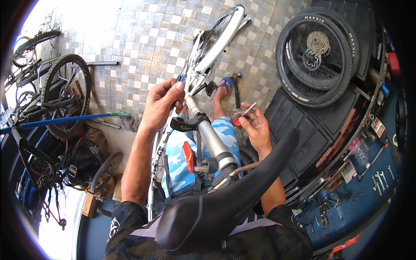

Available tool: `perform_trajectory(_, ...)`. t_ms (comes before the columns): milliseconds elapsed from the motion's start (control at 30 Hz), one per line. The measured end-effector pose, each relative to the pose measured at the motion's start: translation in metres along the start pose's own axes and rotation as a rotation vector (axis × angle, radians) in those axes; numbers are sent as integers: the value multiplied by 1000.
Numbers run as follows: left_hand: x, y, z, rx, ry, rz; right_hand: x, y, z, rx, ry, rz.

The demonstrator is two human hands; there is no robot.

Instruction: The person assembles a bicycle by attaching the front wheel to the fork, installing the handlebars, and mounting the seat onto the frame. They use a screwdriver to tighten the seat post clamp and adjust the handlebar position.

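A bicycle with a silver-grey seat post (212, 141) and a black saddle (225, 203) stands right in front of me. My left hand (162, 102) is beside the frame, just left of the post, with thumb and fingers pressed together. What they grip, if anything, is hidden. A black clamp (188, 123) is fixed round the post, and a red reflector (188, 157) sits nearer to me. To the right of the post my right hand (256, 128) holds a small red-and-black round tool (236, 120) with a slim silver rod, between thumb and fingers.
A hammer (236, 90) lies on the tiled floor near a foot in a blue flip-flop (224, 86). Two wheels (318, 56) rest on black cases at the right, above a blue bench (364, 203) with wrenches. Other bicycles (47, 125) and a blue pole (73, 119) crowd the left.
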State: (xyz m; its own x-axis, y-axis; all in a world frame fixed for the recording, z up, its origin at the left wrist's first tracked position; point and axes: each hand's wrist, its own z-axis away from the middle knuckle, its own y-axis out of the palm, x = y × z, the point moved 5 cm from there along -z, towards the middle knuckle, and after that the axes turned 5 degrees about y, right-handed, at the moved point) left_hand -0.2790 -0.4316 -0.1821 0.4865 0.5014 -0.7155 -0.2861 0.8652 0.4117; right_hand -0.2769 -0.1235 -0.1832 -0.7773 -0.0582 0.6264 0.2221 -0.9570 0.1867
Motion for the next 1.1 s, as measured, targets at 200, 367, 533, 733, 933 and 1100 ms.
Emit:
perform_trajectory(200, 17, 19, -16, 131, -163, -784, -6, -6, -15, 18, -26, -32)
perform_trajectory(367, 26, 22, -17, 172, -197, -895, -7, 4, -22, 63, -16, -67)
perform_trajectory(533, 26, 24, -15, 171, -178, -926, -2, 8, -18, 103, -12, -105)
perform_trajectory(733, 30, 24, -12, 138, -123, -830, 2, 7, -12, 108, -16, -103)
perform_trajectory(933, 32, 21, -11, 119, -157, -796, 4, 8, -9, 101, -13, -123)
perform_trajectory(1100, 33, 20, -12, 102, -138, -790, 7, 5, -14, 114, 48, -82)
